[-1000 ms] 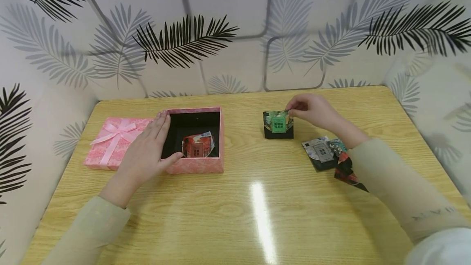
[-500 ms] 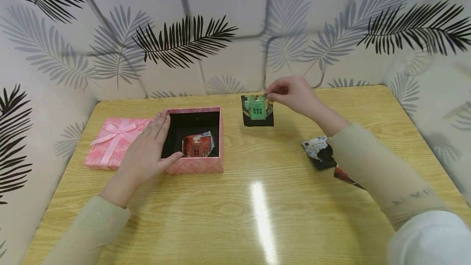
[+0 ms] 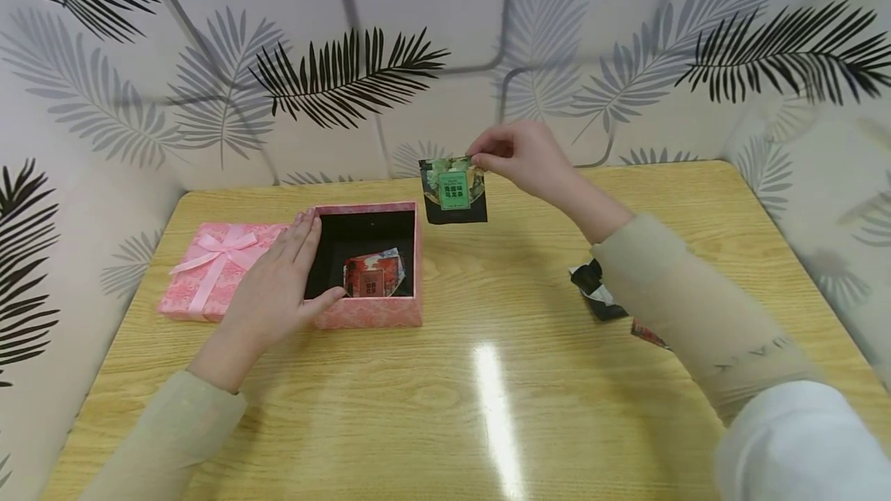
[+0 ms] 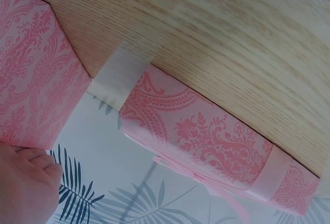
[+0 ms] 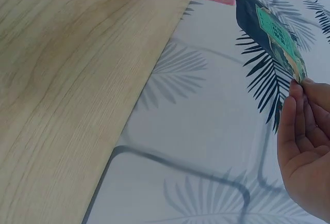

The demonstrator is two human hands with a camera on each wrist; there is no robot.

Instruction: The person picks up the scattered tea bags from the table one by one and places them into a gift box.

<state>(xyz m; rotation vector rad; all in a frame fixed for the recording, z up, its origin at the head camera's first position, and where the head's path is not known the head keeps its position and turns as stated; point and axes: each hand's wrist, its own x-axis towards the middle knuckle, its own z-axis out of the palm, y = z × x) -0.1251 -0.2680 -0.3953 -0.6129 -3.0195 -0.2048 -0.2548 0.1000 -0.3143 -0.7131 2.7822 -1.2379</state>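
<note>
My right hand (image 3: pixel 525 159) pinches a black sachet (image 3: pixel 454 193) with a green label by its upper right corner, holding it above the table just right of an open pink box (image 3: pixel 372 315). In the right wrist view the same sachet (image 5: pixel 273 35) hangs between thumb and fingertips. My left hand (image 3: pixel 278 277) rests with straight fingers on the left rim of the box, its thumb over the front edge. Inside the black interior lies a red sachet (image 3: pixel 365 275) with a bluish-white one partly under it. In the left wrist view my fingers (image 4: pixel 38 162) touch the box's side.
The pink lid (image 3: pixel 219 265) with a ribbon bow lies left of the box, partly behind my left hand. On the right, a black sachet (image 3: pixel 604 304) and a red one (image 3: pixel 649 333) lie on the wooden table (image 3: pixel 418 408), partly hidden by my right sleeve. A patterned curtain (image 3: pixel 445 114) stands behind.
My right hand has lifted the green-labelled sachet off the table and carried it left, toward the box. My left hand has stayed on the box rim.
</note>
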